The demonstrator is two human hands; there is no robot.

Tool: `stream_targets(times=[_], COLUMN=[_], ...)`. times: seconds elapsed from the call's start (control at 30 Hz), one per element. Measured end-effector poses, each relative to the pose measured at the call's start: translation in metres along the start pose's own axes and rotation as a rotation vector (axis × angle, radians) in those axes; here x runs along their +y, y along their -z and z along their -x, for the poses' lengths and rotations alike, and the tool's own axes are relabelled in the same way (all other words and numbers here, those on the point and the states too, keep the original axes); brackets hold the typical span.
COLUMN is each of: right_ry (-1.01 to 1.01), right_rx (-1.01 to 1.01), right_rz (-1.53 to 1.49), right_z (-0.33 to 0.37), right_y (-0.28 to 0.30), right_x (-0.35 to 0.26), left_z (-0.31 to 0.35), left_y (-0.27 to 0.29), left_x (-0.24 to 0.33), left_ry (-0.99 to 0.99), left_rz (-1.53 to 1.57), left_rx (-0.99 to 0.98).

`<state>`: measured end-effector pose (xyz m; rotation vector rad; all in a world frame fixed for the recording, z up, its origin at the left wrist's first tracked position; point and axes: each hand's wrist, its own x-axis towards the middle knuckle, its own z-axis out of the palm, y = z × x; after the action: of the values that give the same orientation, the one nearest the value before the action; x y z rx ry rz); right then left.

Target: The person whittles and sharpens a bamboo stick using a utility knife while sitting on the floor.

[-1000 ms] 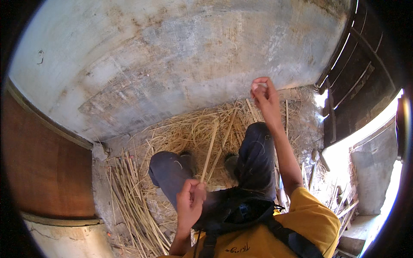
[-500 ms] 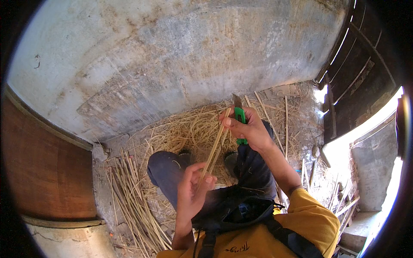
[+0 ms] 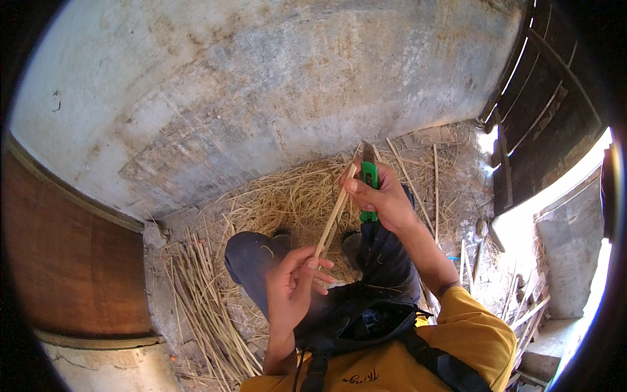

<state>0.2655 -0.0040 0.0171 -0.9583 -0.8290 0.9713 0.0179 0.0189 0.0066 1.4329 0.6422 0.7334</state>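
Observation:
A thin pale strip [image 3: 336,213], which looks like split bamboo, slants between my two hands above my knees. My left hand [image 3: 295,282] pinches its lower end between thumb and index finger, other fingers spread. Thumb and fingertips of my right hand [image 3: 384,196] hold the upper end. That same hand also grips a green utility knife [image 3: 369,184] in its palm, the blade out and pointing up toward the wall. Whether the strip is a single piece or two lying together, I cannot tell.
Curly pale shavings [image 3: 287,199] cover the floor by my feet. A bundle of long thin strips [image 3: 208,300] lies to the left. Ahead rises a stained grey wall [image 3: 294,78]; a brown wooden panel [image 3: 78,248] stands at left. An open black bag [image 3: 362,323] rests at my waist.
My left thumb and index finger have closed on the strip's lower end. Two strips showed slightly apart before; now they look like one. The right hand with the knife has shifted slightly right.

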Motion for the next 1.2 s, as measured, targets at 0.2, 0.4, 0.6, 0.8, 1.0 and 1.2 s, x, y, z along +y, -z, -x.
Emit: stream_targets(times=[0.2, 0.4, 0.6, 0.8, 1.0, 1.2], right_ry=[-0.010, 0.005, -0.005, 0.011, 0.328, 0.564], right_rx=[-0.054, -0.053, -0.067, -0.027, 0.033, -0.062], right_rz=[-0.030, -0.043, -0.098, -0.073, 0.155, 0.719], right_z=[0.002, 0.002, 0.003, 0.005, 0.014, 0.029], right_y=[0.008, 0.008, 0.008, 0.001, -0.009, -0.012], right_x=[0.000, 0.000, -0.002, -0.008, 0.002, 0.004], left_z=[-0.003, -0.003, -0.005, -0.005, -0.008, -0.011], left_y=[0.000, 0.001, 0.004, -0.006, -0.005, -0.004], left_x=[0.005, 0.008, 0.000, 0.002, 0.001, 0.002], left_ry=[0.034, 0.079, 0.022, 0.018, 0.049, 0.027], left_rz=[0.008, 0.021, 0.043, -0.013, 0.085, 0.121], left_rx=[-0.051, -0.130, -0.160, -0.045, 0.008, 0.024])
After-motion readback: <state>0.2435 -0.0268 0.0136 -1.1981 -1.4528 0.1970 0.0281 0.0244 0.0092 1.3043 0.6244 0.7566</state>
